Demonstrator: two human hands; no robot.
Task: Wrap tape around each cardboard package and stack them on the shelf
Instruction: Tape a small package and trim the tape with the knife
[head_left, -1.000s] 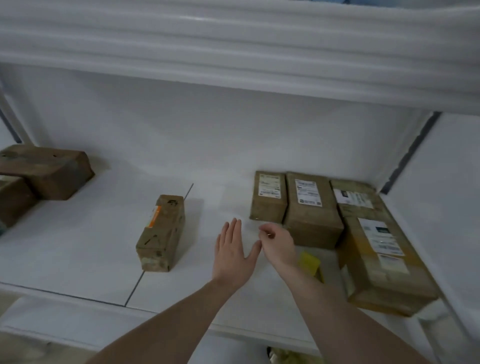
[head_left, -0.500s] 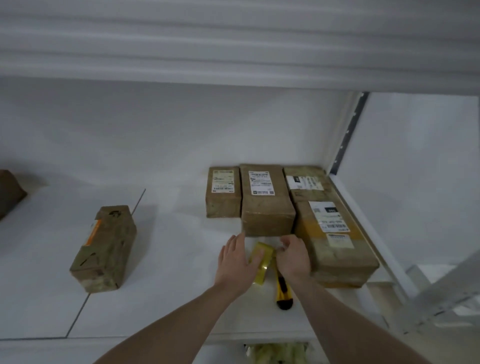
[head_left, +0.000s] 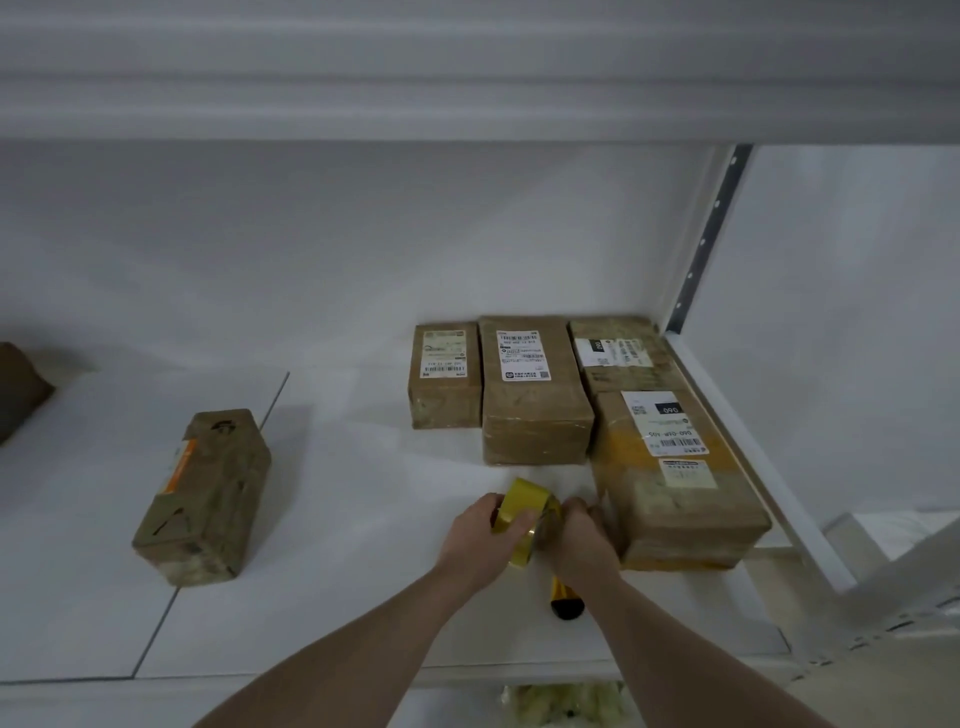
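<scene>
- Labels: big package (head_left: 675, 467) at far right carries a white label reading "060" and "060-06R-A05", barcode beneath, a smaller printed slip nearer; other text too small to read
- Middle package (head_left: 535, 389) has a white label with barcodes and a QR mark; small package (head_left: 445, 374) to its left has a pale label with a barcode; fourth package (head_left: 623, 353) behind the big one shows a black-and-white label; print not legible
- Lone package (head_left: 205, 493) stands well apart at left, an orange strip on its side, a dark mark on top
- Left hand (head_left: 475, 540) grips the yellow tape roll (head_left: 524, 519), fingers curled over its left rim; right hand (head_left: 582, 535) holds the roll's right side, fingers bent round it; roll held just above the shelf, near the big package's near corner
- Both forearms reach in from the near edge
- Yellow-and-black cutter (head_left: 566, 603) lies on the shelf under the right wrist, partly hidden
- White shelf (head_left: 337, 597) with a seam at left; white back wall; perforated upright (head_left: 701, 244) at right; brown package edge (head_left: 21, 389) at far left
</scene>
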